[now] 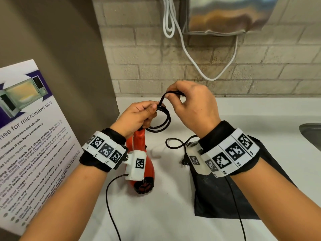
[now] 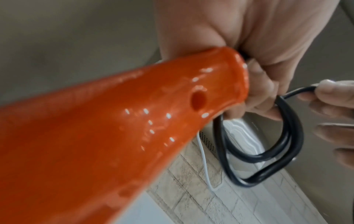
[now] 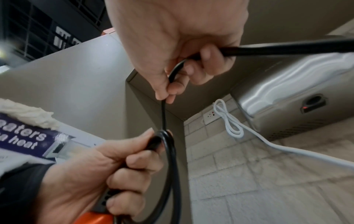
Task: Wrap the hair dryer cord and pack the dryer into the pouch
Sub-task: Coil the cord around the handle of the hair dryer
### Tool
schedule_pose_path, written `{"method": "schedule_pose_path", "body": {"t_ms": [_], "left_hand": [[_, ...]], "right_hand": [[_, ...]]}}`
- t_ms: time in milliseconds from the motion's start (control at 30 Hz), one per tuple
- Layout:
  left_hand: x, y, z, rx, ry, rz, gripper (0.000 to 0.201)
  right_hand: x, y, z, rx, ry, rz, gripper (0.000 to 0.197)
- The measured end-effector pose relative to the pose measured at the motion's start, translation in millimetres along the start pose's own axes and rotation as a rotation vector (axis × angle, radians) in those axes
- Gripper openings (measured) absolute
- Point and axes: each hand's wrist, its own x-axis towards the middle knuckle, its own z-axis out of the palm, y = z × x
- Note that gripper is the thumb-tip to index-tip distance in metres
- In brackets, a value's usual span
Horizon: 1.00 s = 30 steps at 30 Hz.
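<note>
An orange hair dryer (image 1: 141, 164) hangs nozzle down above the white counter (image 1: 251, 112), held by its handle end (image 2: 134, 121). My left hand (image 1: 137, 117) grips that end together with a few loops of the black cord (image 1: 160, 119), thumb pressed on the coil (image 3: 166, 145). My right hand (image 1: 189, 105) is just right of it and higher, pinching the cord (image 3: 172, 75) between thumb and fingers. The loose cord runs under my right wrist to the plug (image 1: 185, 160) lying on the counter. A black pouch (image 1: 222, 193) lies flat under my right forearm.
A brown partition with a microwave notice (image 1: 26, 140) stands close on the left. A brick wall carries a steel dispenser (image 1: 229, 14) and a hanging white cable (image 1: 189, 54). A sink edge (image 1: 311, 133) shows at the far right.
</note>
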Motion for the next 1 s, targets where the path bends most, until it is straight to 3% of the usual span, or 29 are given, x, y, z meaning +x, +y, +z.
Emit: {"method": "schedule_pose_path", "body": {"t_ms": [100,233,367,467,567,667,767,1000], "left_hand": [[1,-1,2,-0.013,0.082,-0.005,0.024],[5,-2,4,-0.014,0.15,-0.01,0.024],[7,-3,6,-0.035,0.189,-0.006,0.029],[9,-3,6,-0.04,0.198,-0.002,0.023],[10,-4,6,-0.044,0.199,0.001,0.022],[9,-4,7,-0.044,0.198,0.004,0.022],[10,-5,7,-0.036,0.207,0.008,0.023],[8,-5,5,-0.036,0.208,0.006,0.024]], "right_hand": [[-2,16,-1,0.137,-0.024,0.032,0.015],[-19,44,4,0.121,-0.003,0.064,0.031],[-51,69,18,0.282,-0.071,0.211,0.032],[-72,94,38,0.369,-0.156,0.419,0.039],[-88,119,61,0.045,-0.521,0.598,0.023],[-100,130,82,-0.143,-0.842,0.616,0.032],[-99,130,93,-0.238,-0.942,0.593,0.033],[-93,131,113,-0.423,-0.97,0.603,0.032]]}}
